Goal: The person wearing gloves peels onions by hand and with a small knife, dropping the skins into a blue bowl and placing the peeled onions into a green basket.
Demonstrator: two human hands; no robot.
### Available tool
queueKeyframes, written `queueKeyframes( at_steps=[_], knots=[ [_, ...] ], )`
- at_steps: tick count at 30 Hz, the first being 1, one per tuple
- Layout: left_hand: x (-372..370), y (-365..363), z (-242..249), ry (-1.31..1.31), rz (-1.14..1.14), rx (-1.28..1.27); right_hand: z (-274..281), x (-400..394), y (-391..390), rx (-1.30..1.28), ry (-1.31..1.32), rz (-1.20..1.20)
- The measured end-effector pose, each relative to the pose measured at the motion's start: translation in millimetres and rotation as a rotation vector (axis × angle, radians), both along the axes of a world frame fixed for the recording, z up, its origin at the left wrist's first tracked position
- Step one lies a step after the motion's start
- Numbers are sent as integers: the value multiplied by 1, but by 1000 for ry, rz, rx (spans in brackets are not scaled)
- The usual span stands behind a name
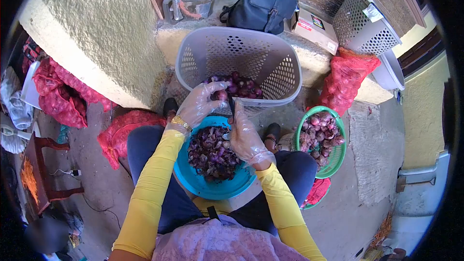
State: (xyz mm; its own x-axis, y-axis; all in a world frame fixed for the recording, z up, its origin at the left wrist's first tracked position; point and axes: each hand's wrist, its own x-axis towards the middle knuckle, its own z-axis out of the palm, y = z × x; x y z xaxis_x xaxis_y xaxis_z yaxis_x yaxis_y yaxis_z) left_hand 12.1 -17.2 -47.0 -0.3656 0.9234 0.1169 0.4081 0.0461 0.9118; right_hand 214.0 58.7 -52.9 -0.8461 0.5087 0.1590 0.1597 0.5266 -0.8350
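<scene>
My left hand (202, 102), in a clear plastic glove with a gold watch at the wrist, pinches a red onion (222, 95). Against the onion's right side is the dark blade of a small knife (231, 108), gripped by my gloved right hand (249, 140); the fingers hide most of its handle. Both hands are above the near rim of a grey perforated basket (285, 97), where several purple onions (241, 87) lie at the bottom. Below them, between my legs, a blue basin (222, 192) holds a heap of onion skins and trimmings (211, 152).
At right, a green colander (342, 152) holds unpeeled onions (319, 133). Red mesh sacks stand behind it (345, 79) and lie at left (128, 133). A black backpack (261, 5), a carton (316, 29) and a clear jug (193, 0) sit on the ledge. A wooden stool (46, 183) lies left.
</scene>
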Motion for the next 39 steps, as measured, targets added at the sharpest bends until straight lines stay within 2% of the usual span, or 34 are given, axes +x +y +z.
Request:
queueKeyframes(
  at_steps=[6,10,12,13,15,16,18,19,21,22,24,28,31,34,36,39],
  knots=[
    [0,1,2,39,-9,2,-16,-3,3,138,-11,-1],
    [2,-2,4,63,-5,40,-12,-3,-4,128,-92,-14],
    [3,0,2,32,-6,39,-17,-5,-11,866,-64,-60],
    [3,0,2,0,-6,37,-28,-8,-13,866,-65,-60],
    [4,2,-1,-32,-2,46,-43,-15,-16,722,-278,-66],
    [4,2,-2,-64,2,56,-40,-15,-15,722,-278,-66],
    [3,4,-4,-27,7,62,-32,-15,-11,833,-500,103],
    [3,4,-5,11,11,68,-34,-17,-10,832,-501,102],
    [2,4,-4,26,14,71,-41,-20,-7,730,-280,-24],
    [1,4,-4,42,19,75,-26,-20,-10,731,-279,-24],
    [0,4,-5,59,13,81,4,-17,-16,317,-190,-61],
    [2,4,-8,84,30,170,-1,-16,-15,376,-312,-10],
    [0,3,-4,14,14,50,-33,-18,-9,530,-288,24],
    [-1,1,-6,102,5,98,-46,-18,-8,683,-153,-52],
    [-2,2,-8,59,9,80,-54,-16,-4,1644,-730,287],
    [-1,3,-13,17,8,89,-48,-16,-2,1606,-625,276]
  ],
)
